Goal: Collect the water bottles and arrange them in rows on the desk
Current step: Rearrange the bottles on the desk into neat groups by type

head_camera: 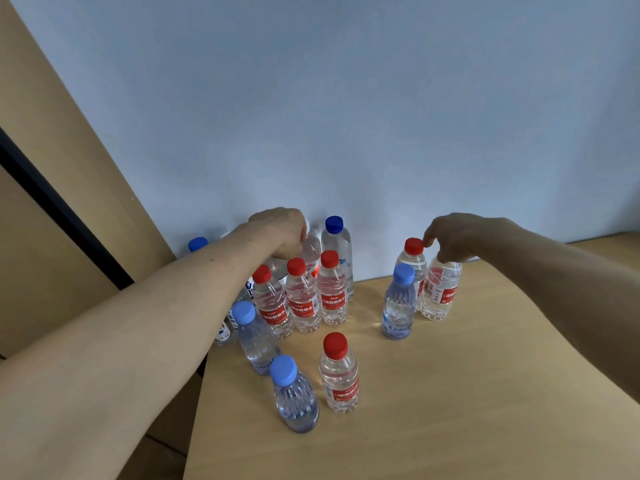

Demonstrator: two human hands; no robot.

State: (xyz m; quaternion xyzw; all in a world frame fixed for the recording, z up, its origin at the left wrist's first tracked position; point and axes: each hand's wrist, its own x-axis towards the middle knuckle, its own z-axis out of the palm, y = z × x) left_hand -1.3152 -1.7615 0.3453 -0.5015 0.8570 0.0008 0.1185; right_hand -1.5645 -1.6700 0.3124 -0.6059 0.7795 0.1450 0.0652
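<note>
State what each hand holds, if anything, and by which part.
The left hand grips a back-row bottle by its top; the right hand grips a red-labelled bottle by its top.

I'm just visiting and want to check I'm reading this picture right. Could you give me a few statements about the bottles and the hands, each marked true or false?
1. Every bottle cap is red. False: several are blue, such as the dark blue cap by the wall.
2. The right hand grips the top of a red-labelled bottle. True.
3. The left hand lies flat on the desk. False: it is raised and grips the bottle by the wall at its top.
4. Three red-capped bottles stand side by side in a row. True.
</note>
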